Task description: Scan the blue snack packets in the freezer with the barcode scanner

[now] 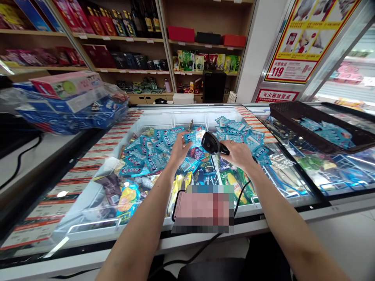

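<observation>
Near the middle of the view, my left hand [179,149] pinches the edge of a small light-blue packet [193,138] between thumb and fingers. My right hand [236,153] is wrapped round the handle of a black barcode scanner [209,143]. Its head points left at the packet, where a bright patch of light falls. One pile of similar blue packets [150,154] spreads over the freezer's glass top to the left of my left hand. A second pile [234,130] lies behind and right of the scanner. A cable runs down from beneath my right wrist.
A phone [202,208], partly blurred out, lies at the freezer's front edge. At the right, a dark brown basket [304,128] holds more blue packets. A plastic-wrapped bundle with a pink box [68,84] sits at the left. Stocked shelves [117,37] stand behind.
</observation>
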Demonstrator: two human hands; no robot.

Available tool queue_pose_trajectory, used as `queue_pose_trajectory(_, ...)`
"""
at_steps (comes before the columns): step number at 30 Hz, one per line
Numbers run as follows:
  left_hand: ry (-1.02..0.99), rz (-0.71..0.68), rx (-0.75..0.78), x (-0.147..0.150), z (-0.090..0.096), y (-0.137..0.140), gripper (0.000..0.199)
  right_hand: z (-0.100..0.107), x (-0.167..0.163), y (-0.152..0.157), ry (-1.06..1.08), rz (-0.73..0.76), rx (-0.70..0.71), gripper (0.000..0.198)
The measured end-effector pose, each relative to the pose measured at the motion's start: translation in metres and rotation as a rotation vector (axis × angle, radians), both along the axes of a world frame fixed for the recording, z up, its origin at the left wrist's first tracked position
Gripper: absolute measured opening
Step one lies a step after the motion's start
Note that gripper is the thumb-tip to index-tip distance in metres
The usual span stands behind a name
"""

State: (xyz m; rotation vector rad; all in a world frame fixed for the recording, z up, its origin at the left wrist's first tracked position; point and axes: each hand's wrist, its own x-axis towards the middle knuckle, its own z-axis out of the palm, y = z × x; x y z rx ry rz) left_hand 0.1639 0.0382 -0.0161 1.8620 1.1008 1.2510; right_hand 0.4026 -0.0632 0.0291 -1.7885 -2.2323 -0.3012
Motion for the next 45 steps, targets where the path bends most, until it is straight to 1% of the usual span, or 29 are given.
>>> queue_pose_trajectory(5,0.009,0.003,0.028,0.001,0.000,0.000,0.043,-0.004,0.002,-0.001,0.012,0.012,0.031,0.038)
queue_pose_trajectory(7,-0.003,0.031,0.078,0.000,-0.001,-0.001,0.044,-0.006,0.005,-0.001,0.020,0.009,0.047,0.039)
queue_pose_trajectory(9,-0.024,0.149,0.176,-0.002,-0.001,-0.002,0.046,-0.007,0.011,-0.001,0.028,-0.010,0.060,0.040)
queue_pose_trajectory(11,-0.037,0.325,0.291,-0.005,0.001,-0.005,0.048,-0.008,0.018,-0.002,0.032,-0.058,0.073,0.039)
queue_pose_trajectory(13,-0.024,0.480,0.361,-0.008,0.002,-0.006,0.049,-0.009,0.025,-0.002,0.029,-0.124,0.071,0.038)
queue_pose_trajectory(14,-0.005,0.534,0.365,-0.010,0.002,-0.006,0.049,-0.009,0.028,-0.003,0.026,-0.156,0.063,0.037)
queue_pose_trajectory(16,0.056,0.610,0.325,-0.014,0.002,-0.004,0.052,-0.009,0.033,-0.003,0.018,-0.203,0.041,0.037)
queue_pose_trajectory(19,0.150,0.699,0.264,-0.018,0.001,-0.001,0.058,-0.010,0.037,-0.002,0.012,-0.230,0.026,0.039)
queue_pose_trajectory(21,0.205,0.742,0.299,-0.018,0.002,-0.002,0.061,-0.010,0.038,-0.002,0.009,-0.244,0.022,0.040)
queue_pose_trajectory(23,0.289,0.706,0.374,-0.015,0.004,-0.005,0.059,-0.010,0.038,-0.002,0.004,-0.261,0.018,0.041)
queue_pose_trajectory(24,0.351,0.643,0.414,-0.012,0.006,-0.007,0.057,-0.010,0.039,-0.002,0.004,-0.268,0.016,0.041)
queue_pose_trajectory(26,0.507,0.441,0.484,-0.006,0.008,-0.012,0.053,-0.009,0.039,-0.002,0.006,-0.276,0.015,0.041)
queue_pose_trajectory(29,0.756,0.070,0.551,0.004,0.008,-0.015,0.052,-0.008,0.039,-0.002,0.012,-0.283,0.014,0.040)
queue_pose_trajectory(30,0.821,-0.025,0.551,0.007,0.007,-0.015,0.052,-0.009,0.039,-0.001,0.013,-0.281,0.015,0.039)
queue_pose_trajectory(31,0.870,-0.088,0.536,0.009,0.006,-0.014,0.053,-0.009,0.039,-0.001,0.014,-0.278,0.018,0.039)
queue_pose_trajectory(33,0.920,-0.125,0.475,0.010,0.003,-0.013,0.054,-0.011,0.040,-0.001,0.015,-0.270,0.023,0.038)
queue_pose_trajectory(35,0.926,-0.106,0.433,0.010,0.002,-0.012,0.055,-0.012,0.040,0.000,0.014,-0.264,0.027,0.039)
queue_pose_trajectory(36,0.923,-0.101,0.436,0.009,0.002,-0.012,0.055,-0.013,0.040,0.000,0.013,-0.264,0.028,0.040)
queue_pose_trajectory(41,0.878,-0.086,0.538,0.007,0.002,-0.011,0.062,-0.014,0.039,0.000,0.011,-0.253,0.037,0.039)
queue_pose_trajectory(45,0.852,-0.056,0.610,0.005,-0.004,-0.010,0.045,-0.012,0.038,-0.002,0.019,-0.242,0.018,0.039)
